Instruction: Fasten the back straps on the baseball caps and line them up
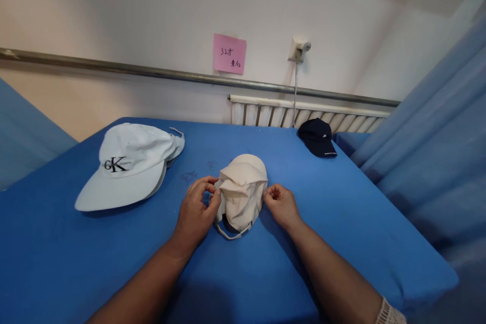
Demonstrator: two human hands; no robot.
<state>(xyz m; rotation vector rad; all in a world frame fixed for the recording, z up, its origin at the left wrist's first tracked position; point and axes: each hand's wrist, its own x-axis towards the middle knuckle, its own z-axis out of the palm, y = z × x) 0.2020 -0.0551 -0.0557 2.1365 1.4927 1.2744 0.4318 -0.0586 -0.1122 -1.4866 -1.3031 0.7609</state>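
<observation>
While both hands work at the middle of the blue table (341,202), it's the beige cap (243,195) getting all the attention, right at the centre of our clock. Its brim (246,161) points to twelve, its strap (229,237) loops out near seven, and the crown lies slack and creased between. In from eight o'clock comes the left hand (195,210), thumb and forefinger apparently pinching the cap's edge! Over towards four, the right hand (284,206) has its fingers curled in, tips closed on the opposite edge. So where do we stand? Partway, I'd judge: the cap is laid down and taken hold of on both sides, but the folds across the crown aren't smoothed out, and neither side has been let go. Out at ten o'clock sits the white cap (131,144), crown raised, brim aimed at eight, no hand on it. Away at two, by the far edge, rests the black cap (315,129), also untouched.
</observation>
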